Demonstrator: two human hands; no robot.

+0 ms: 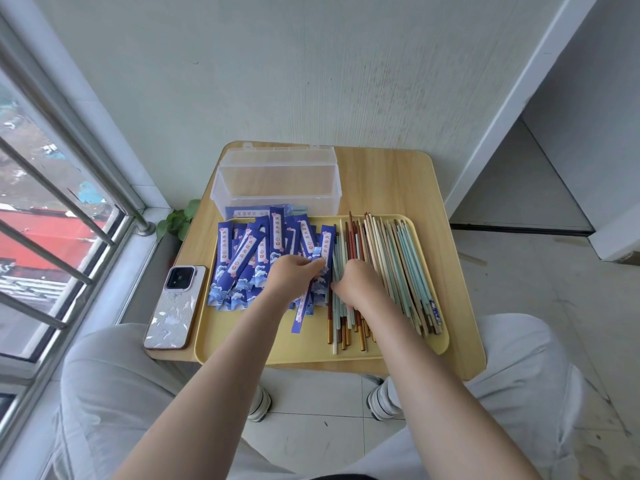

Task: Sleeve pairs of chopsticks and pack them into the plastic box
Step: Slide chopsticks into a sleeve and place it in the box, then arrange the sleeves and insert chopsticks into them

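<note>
A heap of blue paper sleeves [249, 261] covers the left half of the yellow tray [277, 344]. Loose chopsticks [398, 268] in cream, teal, red and brown lie side by side on its right half. My left hand [294, 275] pinches one blue sleeve [317, 271] at the heap's right edge. Over the left part of the chopstick pile is my right hand [358, 284], its curled fingers on a few chopsticks. The clear plastic box [277, 183] stands open behind the tray, with sleeved pairs visible low inside its front wall.
A phone [175, 306] lies on the wooden table [398, 181] left of the tray. A small green plant [178, 220] sits by the window sill. The wall is right behind the box. My knees flank the table.
</note>
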